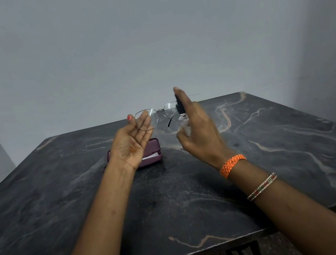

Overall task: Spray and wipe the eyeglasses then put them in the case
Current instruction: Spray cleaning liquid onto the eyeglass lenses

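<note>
My left hand (pixel 133 141) holds the thin metal-framed eyeglasses (pixel 156 116) up above the table, pinching the left lens rim between thumb and fingers, palm facing me. My right hand (pixel 198 131) grips a small clear spray bottle with a black nozzle (pixel 182 115) right beside the right lens, with the index finger raised over the nozzle top. The maroon eyeglass case (pixel 154 151) lies on the dark marble table (pixel 276 142) under my left hand, slightly ajar, with a white cloth showing at its edge.
The table's near edge runs across the bottom of the view, with a dark chair back (pixel 244 254) below it. A plain grey wall stands behind the far edge.
</note>
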